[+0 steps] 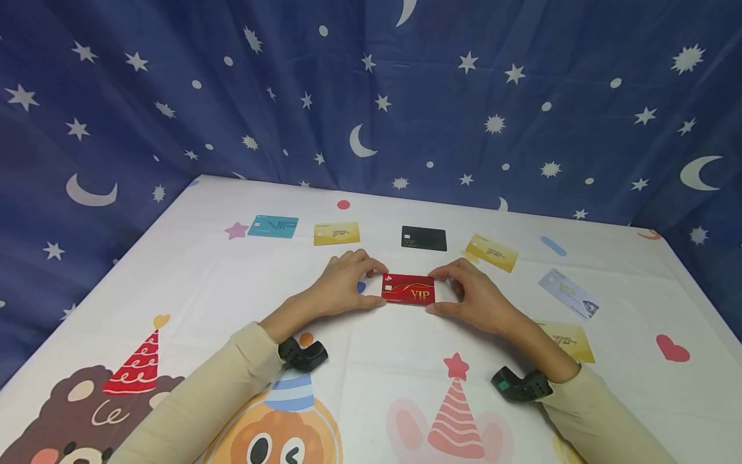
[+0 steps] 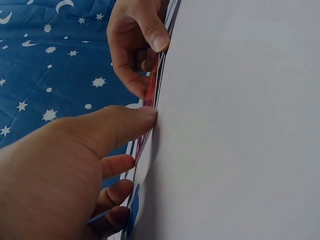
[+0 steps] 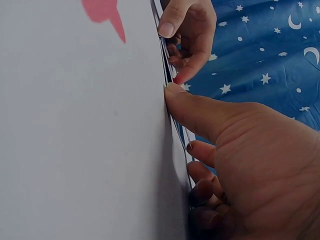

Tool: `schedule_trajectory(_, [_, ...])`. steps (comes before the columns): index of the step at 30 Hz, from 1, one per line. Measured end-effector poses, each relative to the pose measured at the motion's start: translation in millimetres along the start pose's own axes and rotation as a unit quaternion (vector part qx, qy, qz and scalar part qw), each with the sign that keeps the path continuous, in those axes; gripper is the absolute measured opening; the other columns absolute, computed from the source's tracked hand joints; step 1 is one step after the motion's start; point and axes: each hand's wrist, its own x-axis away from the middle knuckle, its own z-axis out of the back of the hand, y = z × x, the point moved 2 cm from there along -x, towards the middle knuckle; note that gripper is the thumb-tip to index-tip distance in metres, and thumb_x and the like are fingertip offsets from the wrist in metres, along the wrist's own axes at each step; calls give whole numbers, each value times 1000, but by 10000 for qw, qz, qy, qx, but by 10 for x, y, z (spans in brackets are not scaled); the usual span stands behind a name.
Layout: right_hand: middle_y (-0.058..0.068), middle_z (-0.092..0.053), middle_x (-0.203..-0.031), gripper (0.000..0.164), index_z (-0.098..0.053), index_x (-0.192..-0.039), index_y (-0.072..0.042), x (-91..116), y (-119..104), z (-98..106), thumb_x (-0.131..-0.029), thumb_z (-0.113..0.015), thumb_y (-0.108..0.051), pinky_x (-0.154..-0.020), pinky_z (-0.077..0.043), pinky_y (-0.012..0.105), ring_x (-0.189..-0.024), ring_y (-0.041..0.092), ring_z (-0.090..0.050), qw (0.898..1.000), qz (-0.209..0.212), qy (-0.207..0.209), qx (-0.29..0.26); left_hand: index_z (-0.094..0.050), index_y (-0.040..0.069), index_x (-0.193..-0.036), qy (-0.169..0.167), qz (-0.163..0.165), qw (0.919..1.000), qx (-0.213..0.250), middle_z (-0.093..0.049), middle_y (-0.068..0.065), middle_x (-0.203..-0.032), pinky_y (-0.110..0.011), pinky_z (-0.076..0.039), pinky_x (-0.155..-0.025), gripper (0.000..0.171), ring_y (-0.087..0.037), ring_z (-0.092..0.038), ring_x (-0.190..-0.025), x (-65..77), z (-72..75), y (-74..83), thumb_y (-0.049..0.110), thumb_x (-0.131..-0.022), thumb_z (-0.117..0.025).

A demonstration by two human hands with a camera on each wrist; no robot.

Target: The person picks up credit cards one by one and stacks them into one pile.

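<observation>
In the head view a red VIP card (image 1: 408,289) lies flat on the white tablecloth, between the two hands. Thumb and index finger of the left hand (image 1: 341,283) pinch its left end at the upper and lower corners. The right hand (image 1: 478,295) pinches the right end the same way. A thin pale edge shows below the card's front side. Seen low from the left wrist view, the red edge of the card (image 2: 150,90) runs between both thumbs. In the right wrist view, the right thumb (image 3: 185,102) presses at the card's near edge and hides part of it.
Around the hands lie a teal VIP card (image 1: 274,226), a gold card (image 1: 337,233), a black card (image 1: 424,238), another gold card (image 1: 491,252) and a silver card (image 1: 570,293). One more gold card (image 1: 570,341) is partly behind the right forearm. A blue starry curtain (image 1: 371,96) hangs behind.
</observation>
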Motion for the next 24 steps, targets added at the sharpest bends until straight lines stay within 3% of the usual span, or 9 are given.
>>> schedule_trajectory(9, [3, -51, -98, 61, -63, -122, -13, 0, 20, -3, -70, -86, -32, -63, -44, 30, -79, 18, -45, 10000, 18, -10, -5, -64, 15, -116, 155, -35, 9999, 26, -52, 3, -95, -36, -35, -77, 48, -16, -47, -93, -16, -21, 8, 35, -76, -79])
schedule_trajectory(24, [1, -51, -99, 61, -62, -125, -15, -11, 22, 12, -72, -84, -34, -63, -44, 31, -78, 17, -46, 9999, 60, -81, -12, -64, 16, -116, 80, 138, 9998, 113, -51, 4, -93, -34, -33, -77, 47, -16, -45, -94, -14, -19, 0, 35, -76, -79])
